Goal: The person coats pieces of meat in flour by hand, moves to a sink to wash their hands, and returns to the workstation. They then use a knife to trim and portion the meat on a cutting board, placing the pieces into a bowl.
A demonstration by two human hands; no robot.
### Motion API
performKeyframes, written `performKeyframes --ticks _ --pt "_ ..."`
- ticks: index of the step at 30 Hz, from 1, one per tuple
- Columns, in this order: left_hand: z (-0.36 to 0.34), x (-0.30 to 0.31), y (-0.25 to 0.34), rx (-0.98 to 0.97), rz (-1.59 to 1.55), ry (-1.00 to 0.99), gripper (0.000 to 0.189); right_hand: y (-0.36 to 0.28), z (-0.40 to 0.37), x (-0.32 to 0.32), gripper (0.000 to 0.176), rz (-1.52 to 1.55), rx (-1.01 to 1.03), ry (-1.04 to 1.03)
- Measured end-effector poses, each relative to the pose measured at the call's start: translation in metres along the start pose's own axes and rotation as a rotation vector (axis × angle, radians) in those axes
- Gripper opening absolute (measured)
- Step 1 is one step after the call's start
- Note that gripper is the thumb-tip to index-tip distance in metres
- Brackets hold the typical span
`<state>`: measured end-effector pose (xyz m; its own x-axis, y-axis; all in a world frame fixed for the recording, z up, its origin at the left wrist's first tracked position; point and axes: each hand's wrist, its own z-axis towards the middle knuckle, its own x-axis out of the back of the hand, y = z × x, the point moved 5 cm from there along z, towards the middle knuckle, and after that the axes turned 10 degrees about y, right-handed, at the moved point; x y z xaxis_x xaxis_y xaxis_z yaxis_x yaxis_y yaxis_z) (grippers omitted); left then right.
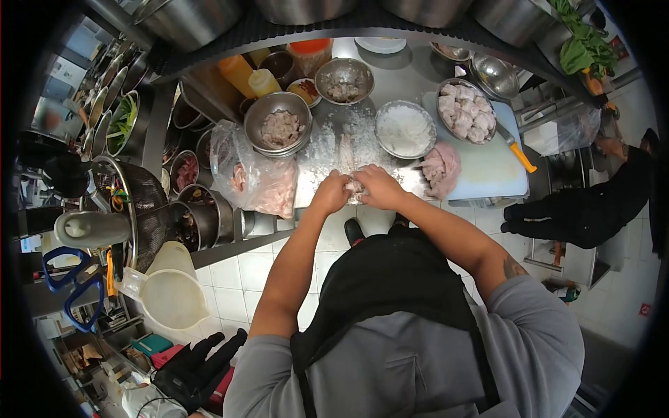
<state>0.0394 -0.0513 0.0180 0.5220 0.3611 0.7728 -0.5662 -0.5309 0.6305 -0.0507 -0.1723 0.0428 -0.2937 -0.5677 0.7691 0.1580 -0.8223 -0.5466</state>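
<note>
- grey tee, kinda loose short sleeves
- black apron, skinny black straps
- dark shoes, bit of red on one
- dark tattoo, right upper arm

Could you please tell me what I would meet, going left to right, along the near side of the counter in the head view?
Bagged raw meat → left hand → right hand → crumpled pink cloth → light cutting board.

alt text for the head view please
A person's left hand and right hand hold pale, powdery food at a steel counter; a bowl of white powder stands beyond, and an orange-handled knife lies on the cutting board at right.
</note>
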Motion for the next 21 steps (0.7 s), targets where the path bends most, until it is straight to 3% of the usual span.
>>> performKeyframes --ticks 6,7,10,13,21 --pt "0.029 0.004 -0.014 0.059 0.019 -0.117 0.036 0.017 0.014 -0.011 0.038 -0.093 -0.003 -0.146" --pt "0.027 0.008 -0.014 0.101 -0.02 -0.025 0.039 0.018 0.017 -0.01 0.036 -0.091 -0.004 -0.147" --pt "0.003 0.021 0.004 -0.165 0.023 0.365 0.038 0.021 0.025 -0.008 0.033 -0.105 -0.021 -0.174" --pt "-0.003 0.012 0.011 -0.256 0.038 0.229 0.035 0.024 0.033 -0.011 0.032 -0.138 -0.057 -0.251" --pt "0.008 0.009 0.01 -0.288 0.056 0.193 0.028 0.023 0.024 -0.011 0.032 -0.059 -0.072 -0.173"
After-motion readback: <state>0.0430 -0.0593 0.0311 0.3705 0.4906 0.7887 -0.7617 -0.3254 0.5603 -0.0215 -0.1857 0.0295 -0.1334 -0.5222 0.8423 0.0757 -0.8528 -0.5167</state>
